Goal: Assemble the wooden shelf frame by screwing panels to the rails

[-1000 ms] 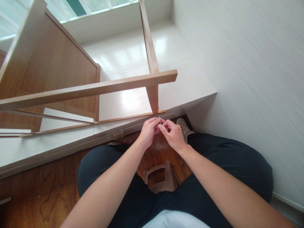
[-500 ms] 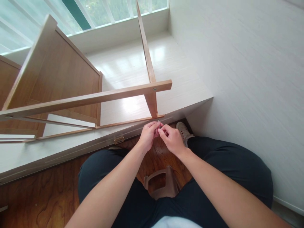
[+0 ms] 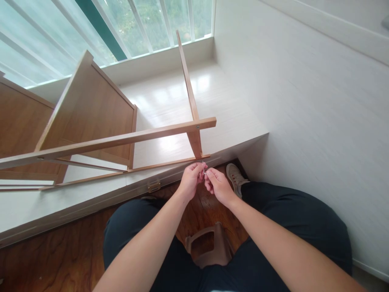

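Observation:
My left hand (image 3: pixel 191 178) and my right hand (image 3: pixel 217 185) meet fingertip to fingertip just below the foot of a wooden frame (image 3: pixel 194 138). Between the fingertips is a small thin metal piece (image 3: pixel 204 170); its exact shape is too small to tell. The frame is light brown, with a long horizontal rail (image 3: pixel 121 140), an upright post and a screw head at the joint (image 3: pixel 198 126). It rests on a white raised platform (image 3: pixel 231 121).
A wooden panel (image 3: pixel 91 117) of the same furniture leans at left. A white wall (image 3: pixel 304 121) rises at right and windows (image 3: pixel 121 24) stand behind. A brown plastic stool (image 3: pixel 209 243) sits between my legs on the wood floor (image 3: pixel 45 259); my shoe (image 3: pixel 235 174) is near the platform.
The view has tilted up, showing more of the window. My hands stay together at the foot of the frame, still working the small metal piece.

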`<state>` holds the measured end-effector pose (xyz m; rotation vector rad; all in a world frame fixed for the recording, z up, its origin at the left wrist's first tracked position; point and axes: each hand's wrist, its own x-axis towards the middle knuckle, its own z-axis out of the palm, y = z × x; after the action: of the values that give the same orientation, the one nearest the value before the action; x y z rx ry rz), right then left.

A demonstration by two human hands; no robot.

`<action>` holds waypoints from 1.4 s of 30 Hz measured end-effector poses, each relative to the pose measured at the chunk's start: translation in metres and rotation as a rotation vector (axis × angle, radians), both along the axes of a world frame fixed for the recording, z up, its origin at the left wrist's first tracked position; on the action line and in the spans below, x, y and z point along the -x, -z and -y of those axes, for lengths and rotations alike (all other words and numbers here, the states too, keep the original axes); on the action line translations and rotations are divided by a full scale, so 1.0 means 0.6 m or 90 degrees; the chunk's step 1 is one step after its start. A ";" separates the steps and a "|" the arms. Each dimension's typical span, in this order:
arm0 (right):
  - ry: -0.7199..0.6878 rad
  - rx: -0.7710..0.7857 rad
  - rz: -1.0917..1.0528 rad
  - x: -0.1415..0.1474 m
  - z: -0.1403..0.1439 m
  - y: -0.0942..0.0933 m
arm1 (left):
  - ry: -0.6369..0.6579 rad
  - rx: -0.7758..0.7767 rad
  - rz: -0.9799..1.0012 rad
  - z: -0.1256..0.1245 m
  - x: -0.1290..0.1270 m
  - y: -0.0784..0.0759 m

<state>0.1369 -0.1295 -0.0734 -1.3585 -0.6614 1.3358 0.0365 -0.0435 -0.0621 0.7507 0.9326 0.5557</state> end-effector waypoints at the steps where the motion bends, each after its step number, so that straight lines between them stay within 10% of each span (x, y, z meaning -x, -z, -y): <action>1: 0.003 -0.003 0.004 0.000 0.000 0.000 | -0.005 0.000 -0.001 0.000 0.000 -0.001; 31: -0.014 -0.016 0.534 -0.014 0.001 -0.017 | -0.021 0.024 0.009 -0.003 -0.001 -0.002; 37: 0.020 -0.043 0.419 -0.004 -0.004 -0.019 | -0.022 0.018 0.012 -0.004 -0.003 -0.002; 42: 0.054 0.002 -0.041 0.007 -0.007 -0.008 | -0.017 0.009 0.012 -0.003 -0.006 0.000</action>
<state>0.1329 -0.1252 -0.0684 -1.3260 -0.5521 1.3078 0.0398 -0.0417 -0.0620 0.7195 0.9290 0.5778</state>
